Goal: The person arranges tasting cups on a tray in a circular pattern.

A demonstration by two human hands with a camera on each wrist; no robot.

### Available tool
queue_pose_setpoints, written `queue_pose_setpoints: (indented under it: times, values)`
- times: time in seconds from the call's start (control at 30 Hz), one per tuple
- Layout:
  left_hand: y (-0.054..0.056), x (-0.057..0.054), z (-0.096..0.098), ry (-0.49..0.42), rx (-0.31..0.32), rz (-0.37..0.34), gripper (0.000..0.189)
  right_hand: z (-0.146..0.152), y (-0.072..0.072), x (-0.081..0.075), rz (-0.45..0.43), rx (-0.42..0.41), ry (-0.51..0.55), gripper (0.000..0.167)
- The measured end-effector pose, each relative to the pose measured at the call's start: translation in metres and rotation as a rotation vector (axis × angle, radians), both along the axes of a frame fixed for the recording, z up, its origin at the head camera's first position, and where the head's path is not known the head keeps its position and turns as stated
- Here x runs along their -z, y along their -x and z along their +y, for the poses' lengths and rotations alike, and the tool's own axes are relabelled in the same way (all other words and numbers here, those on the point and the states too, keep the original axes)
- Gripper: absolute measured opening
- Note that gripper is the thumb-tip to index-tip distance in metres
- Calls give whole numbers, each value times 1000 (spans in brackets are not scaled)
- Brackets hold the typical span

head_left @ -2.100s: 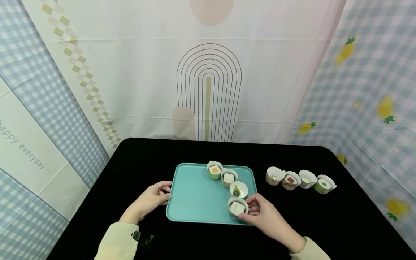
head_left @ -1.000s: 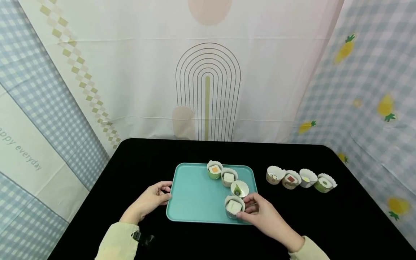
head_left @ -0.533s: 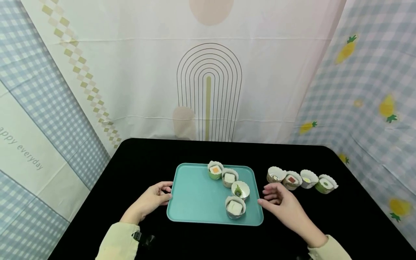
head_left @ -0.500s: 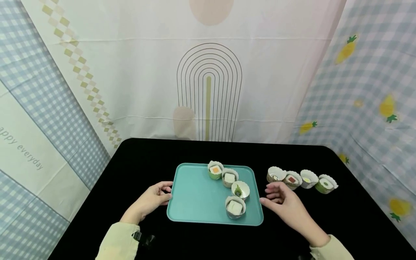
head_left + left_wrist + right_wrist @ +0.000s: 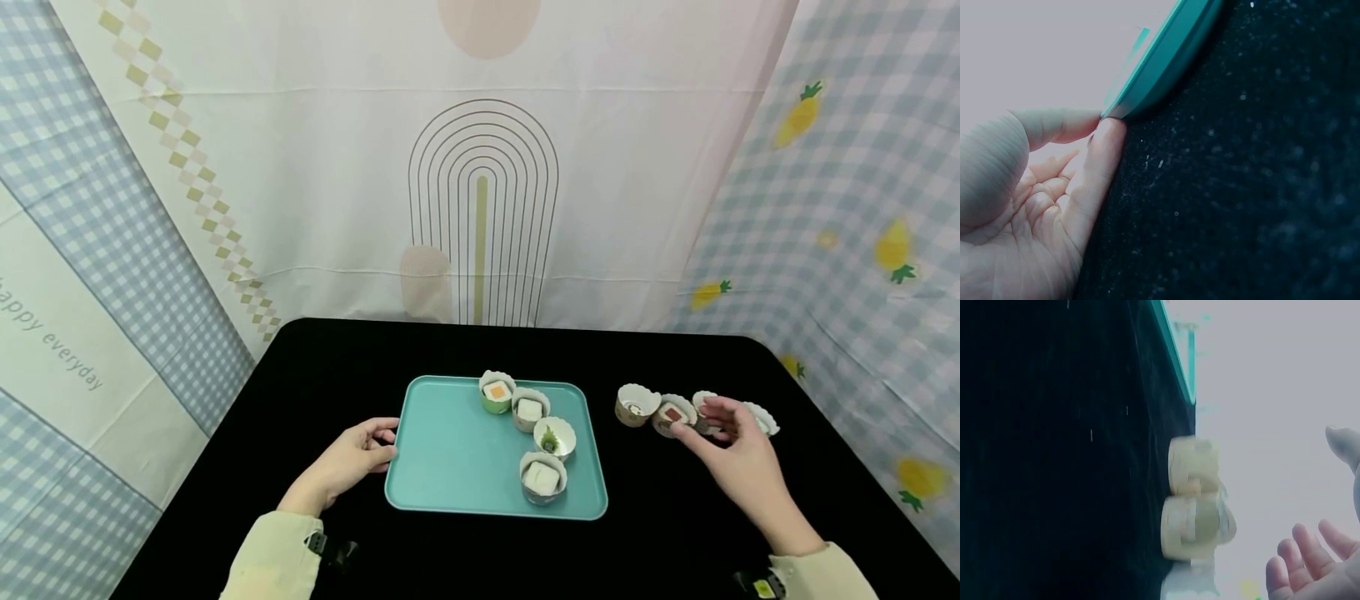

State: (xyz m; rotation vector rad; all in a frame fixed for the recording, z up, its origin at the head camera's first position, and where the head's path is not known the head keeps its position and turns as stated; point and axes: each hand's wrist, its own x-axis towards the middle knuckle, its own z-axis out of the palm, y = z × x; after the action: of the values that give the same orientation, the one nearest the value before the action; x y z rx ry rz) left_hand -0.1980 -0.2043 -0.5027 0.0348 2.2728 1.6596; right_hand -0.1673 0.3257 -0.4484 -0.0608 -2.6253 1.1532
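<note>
My left hand (image 5: 345, 458) pinches the left rim of a teal tray (image 5: 450, 450) between thumb and forefinger, as the left wrist view shows at the tray's edge (image 5: 1163, 65). On the tray's right side stand several paper baking cups in a slanting line: a green one (image 5: 496, 404) with an orange-topped white square, a grey one (image 5: 529, 423) with a white block, one (image 5: 567, 435) with a green sprig, and a grey front cup (image 5: 543, 492). My right hand (image 5: 750, 471), fingers spread and gently bent, hovers over the paper cups at right, partly covering two; it holds nothing.
Right of the tray is a row of paper cups: a tan one (image 5: 630, 414), one (image 5: 672, 416) with a red-centred square, a partly hidden pale one (image 5: 701, 401), and an end one (image 5: 767, 419). Patterned cloths hang behind the black table (image 5: 337, 358).
The right hand nudged the front grey cup slightly left on the tray, let it go, and moved right over the row of cups. My left hand stayed at the tray rim.
</note>
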Motion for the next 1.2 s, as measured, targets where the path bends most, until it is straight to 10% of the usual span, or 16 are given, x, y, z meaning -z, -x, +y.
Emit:
queue_pose_setpoints:
  times: [0.4, 0.73, 1.2]
  values:
    - [1, -1, 1, 4, -4, -8, 50, 50, 4, 6, -69, 214, -15, 81]
    - [2, -1, 2, 9, -8, -2, 49, 80, 17, 17, -246, 415, 208, 108]
    - [2, -1, 3, 11, -14, -1, 48, 103, 27, 33, -465, 377, 402, 109]
